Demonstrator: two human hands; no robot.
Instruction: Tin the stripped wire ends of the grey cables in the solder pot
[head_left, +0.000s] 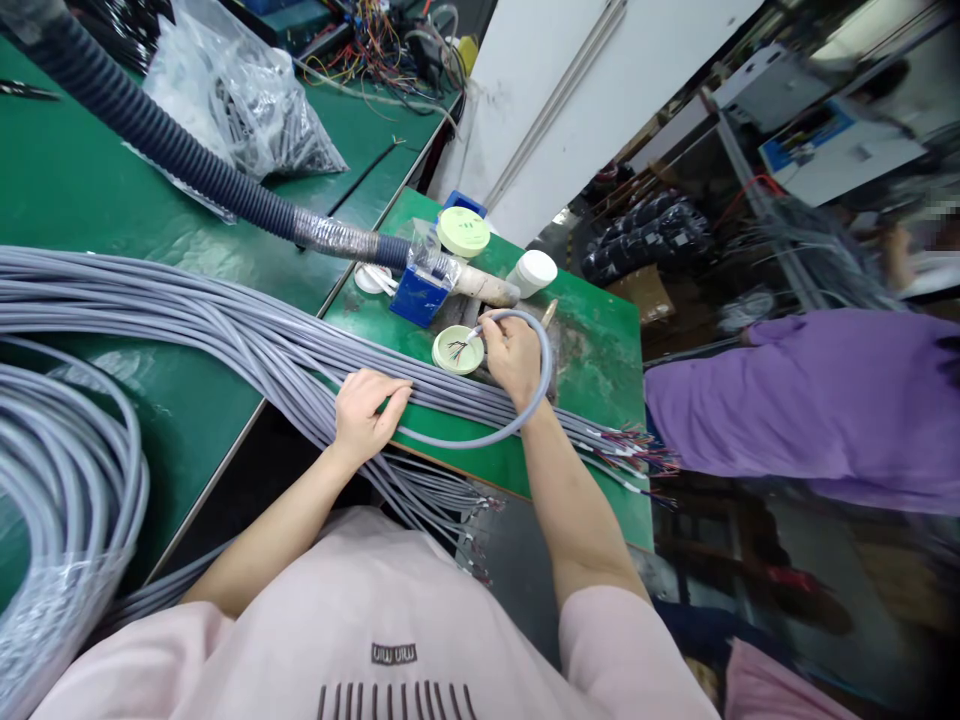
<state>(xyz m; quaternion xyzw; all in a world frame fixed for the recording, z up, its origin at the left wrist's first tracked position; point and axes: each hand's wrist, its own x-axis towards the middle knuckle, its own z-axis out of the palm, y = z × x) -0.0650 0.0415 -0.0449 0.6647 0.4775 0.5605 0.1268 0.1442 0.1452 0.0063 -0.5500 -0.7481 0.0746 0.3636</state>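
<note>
My right hand [513, 352] is closed on a grey cable [546, 385] just behind its stripped end. The cable's thin coloured wires [456, 350] dip into a small round tub [459, 366] with a pale green rim. From there the cable loops around my right wrist and back towards my left hand [367, 412]. That hand lies on a long bundle of grey cables [450, 386], fingers stretched out and thumb slightly apart; its palm side is hidden. At the bundle's right end, bare coloured wires [637, 450] fan out.
A ribbed hose [217, 165] crosses the green bench, its nozzle [484, 285] above the tub. Nearby stand a blue box [420, 296], a lidded tub [463, 232] and a white jar [534, 270]. Coiled cables [67, 470] lie left. A person in a purple sleeve [795, 410] is close on the right.
</note>
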